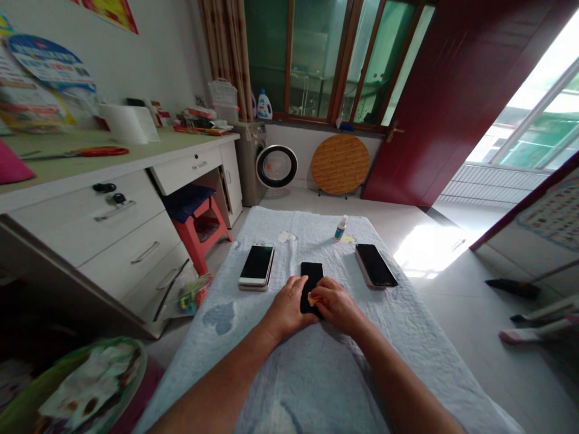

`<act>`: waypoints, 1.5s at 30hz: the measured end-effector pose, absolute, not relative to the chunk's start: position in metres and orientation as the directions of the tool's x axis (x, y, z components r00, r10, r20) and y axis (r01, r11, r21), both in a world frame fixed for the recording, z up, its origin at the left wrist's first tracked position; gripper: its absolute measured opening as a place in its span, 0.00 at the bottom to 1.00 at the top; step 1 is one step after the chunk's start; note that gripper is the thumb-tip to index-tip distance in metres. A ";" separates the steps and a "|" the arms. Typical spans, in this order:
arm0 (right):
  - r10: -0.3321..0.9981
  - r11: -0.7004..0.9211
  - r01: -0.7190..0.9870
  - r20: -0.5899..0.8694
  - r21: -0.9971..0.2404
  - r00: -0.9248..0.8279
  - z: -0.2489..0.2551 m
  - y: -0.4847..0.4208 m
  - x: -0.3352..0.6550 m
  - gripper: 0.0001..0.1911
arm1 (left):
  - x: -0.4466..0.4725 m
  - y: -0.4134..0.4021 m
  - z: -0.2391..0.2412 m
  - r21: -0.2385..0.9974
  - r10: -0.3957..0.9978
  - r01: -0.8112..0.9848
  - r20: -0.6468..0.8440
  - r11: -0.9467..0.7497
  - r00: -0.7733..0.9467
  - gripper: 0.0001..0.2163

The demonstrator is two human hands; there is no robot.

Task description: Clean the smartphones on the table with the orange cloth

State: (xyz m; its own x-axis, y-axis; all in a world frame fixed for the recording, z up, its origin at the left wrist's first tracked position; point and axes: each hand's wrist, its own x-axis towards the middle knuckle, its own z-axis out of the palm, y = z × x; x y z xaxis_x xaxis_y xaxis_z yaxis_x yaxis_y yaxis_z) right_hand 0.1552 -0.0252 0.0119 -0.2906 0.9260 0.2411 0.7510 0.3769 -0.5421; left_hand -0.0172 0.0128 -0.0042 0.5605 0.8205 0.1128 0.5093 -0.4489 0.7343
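The slim, glossy black phone [313,272] lies flat at the middle of the counter [407,337], which is covered in soft, quilted pale-blue cloth. The left hand [289,308] clamps the phone's left edge. The right hand [338,306] pinches a small orange pad [312,298] against the glass. A white-rimmed phone [257,265] and a dark phone [375,265] lie apart on either side, with bare cloth between.

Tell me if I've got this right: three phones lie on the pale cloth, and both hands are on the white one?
No. The head view shows the left hand and right hand on the black middle phone; the white phone lies untouched beside them. The rest holds.
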 end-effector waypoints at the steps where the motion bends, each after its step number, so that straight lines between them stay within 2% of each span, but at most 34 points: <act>1: 0.922 0.388 0.737 0.225 -0.554 -0.316 0.014 -0.025 0.155 0.12 | -0.017 0.013 -0.005 0.735 0.822 0.508 0.116 -0.449 0.558 0.41; 5: 0.886 0.420 0.647 0.133 -0.637 -0.445 0.022 -0.028 0.157 0.12 | -0.016 0.013 -0.006 0.719 0.823 0.515 0.142 -0.467 0.550 0.40; 8: 0.886 0.404 0.666 0.087 -0.628 -0.455 0.028 -0.027 0.160 0.12 | -0.015 0.012 -0.002 0.683 0.823 0.554 0.123 -0.476 0.555 0.38; 15: 0.960 0.266 0.796 0.080 -0.544 -0.267 0.023 -0.007 0.166 0.13 | -0.014 0.009 0.000 0.601 0.839 0.646 0.078 -0.470 0.538 0.34; 22: 0.978 0.169 0.886 0.186 -0.432 -0.096 0.013 0.041 0.173 0.10 | -0.014 0.007 0.004 0.595 0.833 0.635 0.109 -0.492 0.543 0.30; 27: 0.984 0.056 0.932 0.179 -0.359 0.010 0.011 0.065 0.167 0.12 | -0.014 0.006 0.006 0.586 0.828 0.639 0.105 -0.499 0.550 0.30; 30: 0.988 0.064 0.949 0.150 -0.310 -0.017 0.011 0.074 0.161 0.14 | -0.014 0.006 0.007 0.567 0.825 0.650 0.097 -0.506 0.557 0.31; 35: 0.985 0.173 0.970 0.032 -0.169 -0.170 0.012 0.089 0.147 0.15 | -0.014 0.005 0.007 0.542 0.828 0.672 0.083 -0.504 0.554 0.31; 45: 0.965 0.241 0.963 -0.072 -0.118 -0.250 0.016 0.106 0.157 0.14 | -0.011 -0.001 0.007 0.493 0.849 0.717 0.090 -0.493 0.521 0.31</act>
State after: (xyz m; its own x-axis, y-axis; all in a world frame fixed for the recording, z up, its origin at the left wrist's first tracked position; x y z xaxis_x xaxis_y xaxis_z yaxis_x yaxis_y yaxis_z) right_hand 0.1571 0.1056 0.0161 -0.2504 0.9655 -0.0720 0.9634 0.2411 -0.1175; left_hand -0.0108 -0.0014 0.0074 0.5213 0.8487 0.0895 0.7174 -0.4926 0.4927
